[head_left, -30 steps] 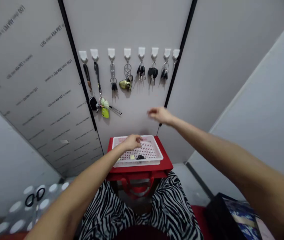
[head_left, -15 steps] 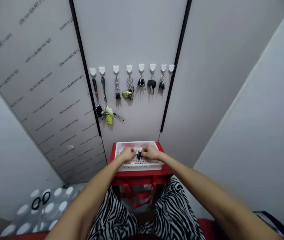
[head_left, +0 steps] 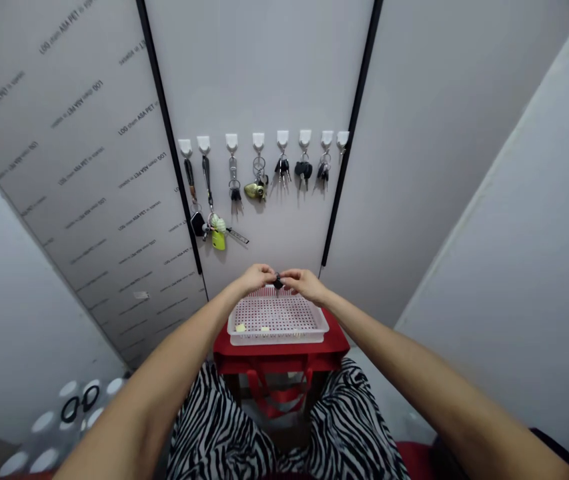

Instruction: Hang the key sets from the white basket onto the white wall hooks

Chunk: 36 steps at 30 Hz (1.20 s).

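Note:
A small bunch of black-headed keys [head_left: 278, 283] hangs between my two hands, above the far rim of a white perforated plastic basket [head_left: 277, 338]. My left hand [head_left: 258, 275] pinches the bunch from the left, and my right hand [head_left: 304, 283] grips it from the right. Inside the basket lie two small pale yellow pieces, one a yellow slip [head_left: 241, 328] near the left corner. On the wall ahead, several white hooks [head_left: 258, 141] form a row, and key sets hang from them, among them a gold fish-shaped keyring [head_left: 255, 191] and a lime-green tag [head_left: 219, 241].
The basket stands on a red bag-like surface [head_left: 334, 340] with red straps [head_left: 269, 400] hanging in front. At lower left are white-capped bottles [head_left: 44, 421] with black-handled scissors [head_left: 80, 404] on top. Walls close in on both sides; black strips [head_left: 359, 113] run down the panel.
Both hands have risen from inside the basket and moved away from me towards the wall, carrying the keys up above the far rim. The basket's inside is now more exposed.

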Each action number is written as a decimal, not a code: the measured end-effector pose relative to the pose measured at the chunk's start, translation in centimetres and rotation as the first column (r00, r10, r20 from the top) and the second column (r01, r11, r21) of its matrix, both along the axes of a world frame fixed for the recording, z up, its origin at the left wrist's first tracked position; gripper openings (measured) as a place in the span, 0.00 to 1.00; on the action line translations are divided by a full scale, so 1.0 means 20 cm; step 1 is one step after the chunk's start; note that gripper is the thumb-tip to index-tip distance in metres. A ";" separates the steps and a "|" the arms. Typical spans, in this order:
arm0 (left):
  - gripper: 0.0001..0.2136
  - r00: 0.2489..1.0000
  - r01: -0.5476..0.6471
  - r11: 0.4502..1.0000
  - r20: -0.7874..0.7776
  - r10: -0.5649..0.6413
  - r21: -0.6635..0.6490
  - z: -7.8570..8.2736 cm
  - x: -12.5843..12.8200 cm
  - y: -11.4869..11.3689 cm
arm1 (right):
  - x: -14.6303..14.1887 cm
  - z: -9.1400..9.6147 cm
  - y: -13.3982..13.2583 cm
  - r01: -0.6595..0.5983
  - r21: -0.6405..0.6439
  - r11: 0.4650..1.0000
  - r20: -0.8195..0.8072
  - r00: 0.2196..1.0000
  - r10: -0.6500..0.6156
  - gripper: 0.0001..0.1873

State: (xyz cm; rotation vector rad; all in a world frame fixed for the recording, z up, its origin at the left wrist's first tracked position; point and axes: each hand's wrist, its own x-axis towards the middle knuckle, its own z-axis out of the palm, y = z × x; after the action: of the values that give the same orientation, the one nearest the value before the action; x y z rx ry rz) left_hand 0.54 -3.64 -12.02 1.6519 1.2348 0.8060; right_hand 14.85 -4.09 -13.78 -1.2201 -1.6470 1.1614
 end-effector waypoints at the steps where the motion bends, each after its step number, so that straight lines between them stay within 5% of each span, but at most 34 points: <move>1: 0.02 1.000 0.011 1.000 0.009 -0.011 -0.007 0.01 0.01 0.00 | -0.01 0.00 0.00 0.013 0.009 1.000 -0.011 1.000 -0.013 0.06; 6: 0.03 0.999 0.030 1.000 0.020 -0.030 0.007 0.01 0.03 -0.01 | -0.02 0.00 0.01 0.044 -0.026 0.999 -0.084 0.995 -0.046 0.04; 9: 0.07 0.988 0.074 0.996 -0.134 -0.081 -0.057 -0.04 -0.01 -0.03 | 0.01 0.02 0.06 0.100 -0.048 0.994 -0.149 0.983 -0.106 0.04; 13: 0.06 0.869 0.197 0.949 -0.404 -0.285 -0.247 -0.15 -0.11 -0.10 | 0.08 0.08 0.13 0.153 -0.037 0.988 -0.209 0.965 -0.157 0.05; 17: 0.13 0.775 0.255 0.945 -0.540 -0.327 -0.205 -0.23 -0.15 -0.15 | 0.15 0.15 0.17 0.212 -0.029 0.977 -0.207 0.955 -0.213 0.06; 21: 0.13 0.821 0.256 0.949 -0.477 -0.314 -0.185 -0.28 -0.13 -0.12 | 0.22 0.30 0.22 0.321 0.051 0.946 -0.236 0.924 -0.301 0.07; 25: 0.11 0.956 0.166 0.972 -0.215 -0.201 -0.168 -0.31 -0.13 -0.04 | 0.30 0.53 0.29 0.407 0.177 0.896 -0.253 0.899 -0.358 0.07; 31: 0.07 0.997 0.042 0.989 -0.061 -0.051 -0.139 -0.21 -0.08 0.07 | 0.38 0.90 0.40 0.608 0.281 0.742 -0.329 0.788 -0.520 0.07; 36: 0.06 0.998 0.048 0.996 0.039 -0.045 -0.071 -0.01 0.01 0.12 | 0.42 1.05 0.49 0.737 0.303 0.604 -0.289 0.675 -0.679 0.07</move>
State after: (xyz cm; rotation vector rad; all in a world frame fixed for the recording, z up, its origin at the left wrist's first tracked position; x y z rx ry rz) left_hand 0.71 -1.18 -12.26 1.5947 1.1814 0.7522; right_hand 23.16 5.67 7.16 -1.2941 -1.0184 0.3587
